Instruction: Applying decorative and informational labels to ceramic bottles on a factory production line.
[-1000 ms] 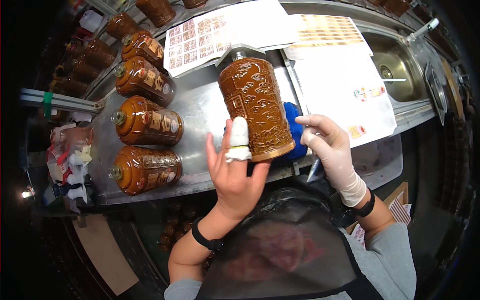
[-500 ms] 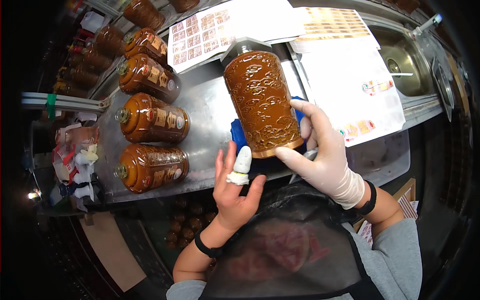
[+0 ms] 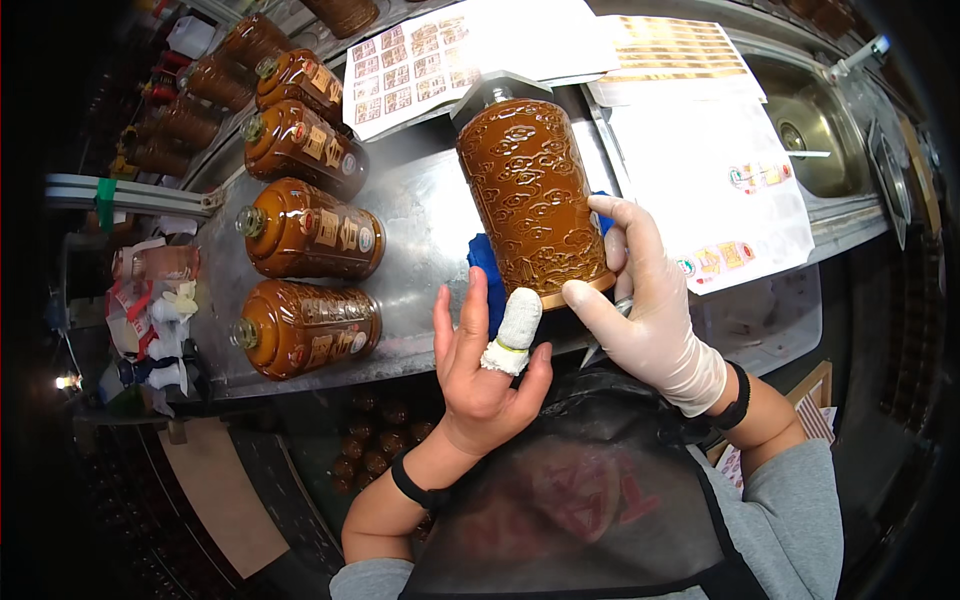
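Note:
A brown glass bottle (image 3: 530,195) with raised cloud patterns lies on its side, base toward me. Its far end meets a grey angular block (image 3: 497,86), and blue material (image 3: 483,262) shows beneath it. My right hand (image 3: 650,310), in a white glove, is at the lower right of the bottle, thumb by the gold-coloured base rim and forefinger against the side. A thin pointed metal tool (image 3: 592,352) sticks out from under its palm, mostly hidden. My left hand (image 3: 488,375) is open, fingers spread, with a white cover on one finger that is close to the base.
Several labelled brown bottles (image 3: 312,228) lie in a row on the metal table (image 3: 418,200) at left. Label sheets (image 3: 418,62) lie at the back, and a white backing sheet (image 3: 715,190) with a few labels at right. A sink (image 3: 830,125) is far right; crumpled scraps (image 3: 165,330) are far left.
My left hand has moved slightly right and closer to the bottle's base. The right hand stays at the same side of the bottle, and the whole view has shifted a little.

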The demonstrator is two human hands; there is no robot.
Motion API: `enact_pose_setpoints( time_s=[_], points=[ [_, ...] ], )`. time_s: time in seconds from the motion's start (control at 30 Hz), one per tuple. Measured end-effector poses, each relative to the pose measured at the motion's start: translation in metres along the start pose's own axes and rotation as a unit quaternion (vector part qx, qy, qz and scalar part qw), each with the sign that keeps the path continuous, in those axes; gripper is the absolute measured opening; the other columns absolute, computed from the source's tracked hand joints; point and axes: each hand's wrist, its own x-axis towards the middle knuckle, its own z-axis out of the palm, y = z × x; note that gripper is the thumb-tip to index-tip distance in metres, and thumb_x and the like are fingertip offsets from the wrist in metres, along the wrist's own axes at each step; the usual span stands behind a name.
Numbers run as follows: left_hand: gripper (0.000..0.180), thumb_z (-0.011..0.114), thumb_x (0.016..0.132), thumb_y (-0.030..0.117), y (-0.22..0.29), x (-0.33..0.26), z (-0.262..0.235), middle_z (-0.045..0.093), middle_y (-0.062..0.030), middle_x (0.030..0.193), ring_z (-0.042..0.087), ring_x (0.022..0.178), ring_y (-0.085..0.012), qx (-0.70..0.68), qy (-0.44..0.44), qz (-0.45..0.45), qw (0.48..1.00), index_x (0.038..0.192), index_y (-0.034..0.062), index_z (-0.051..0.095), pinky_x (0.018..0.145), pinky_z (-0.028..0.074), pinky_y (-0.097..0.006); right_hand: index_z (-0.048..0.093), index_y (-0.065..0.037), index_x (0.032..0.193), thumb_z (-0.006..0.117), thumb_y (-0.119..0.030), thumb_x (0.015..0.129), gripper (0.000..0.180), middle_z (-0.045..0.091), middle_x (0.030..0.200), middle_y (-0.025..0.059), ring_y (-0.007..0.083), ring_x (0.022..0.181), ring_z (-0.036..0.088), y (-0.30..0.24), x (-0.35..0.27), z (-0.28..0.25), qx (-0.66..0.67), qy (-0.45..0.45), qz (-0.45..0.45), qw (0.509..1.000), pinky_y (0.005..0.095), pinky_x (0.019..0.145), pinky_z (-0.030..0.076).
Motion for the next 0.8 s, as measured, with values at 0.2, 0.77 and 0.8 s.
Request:
enact_pose_setpoints(
  time_s=[0.2,0.77,0.8],
  points=[
    [0.049,0.077,0.073,0.007,0.004,0.009,-0.001,0.045,-0.0403,0.145,0.054,0.131,-0.0475,0.01,-0.012,0.016,1.0,0.12,-0.006,0.068,0.114,0.028,-0.065,0.048,0.001,0.139,0.071,-0.013,0.083,0.062,0.049,0.084,0.0074,0.0199,0.072,0.052,0.006,-0.001,-0.001,0.043,-0.002,-0.007,0.999,0.033,0.068,0.047],
    [0.059,0.075,0.078,0.007,0.004,-0.001,0.001,0.04,-0.038,0.151,0.046,0.139,-0.0478,-0.008,-0.022,-0.01,1.0,0.134,-0.0052,0.059,0.118,0.02,-0.062,0.045,0.003,0.141,0.081,-0.017,0.077,0.076,0.038,0.091,-0.0001,0.0097,0.079,0.036,0.008,0.001,0.004,0.027,0.002,-0.059,0.998,0.0232,0.068,0.034],
    [0.059,0.075,0.078,0.007,0.005,0.0,0.001,0.04,-0.0381,0.151,0.046,0.139,-0.0475,-0.012,-0.021,-0.009,1.0,0.134,-0.0052,0.059,0.118,0.02,-0.062,0.045,0.003,0.141,0.081,-0.017,0.077,0.076,0.038,0.091,0.0002,0.0095,0.079,0.037,0.009,0.001,0.004,0.018,0.004,-0.058,0.998,0.0233,0.068,0.034]
  ],
)
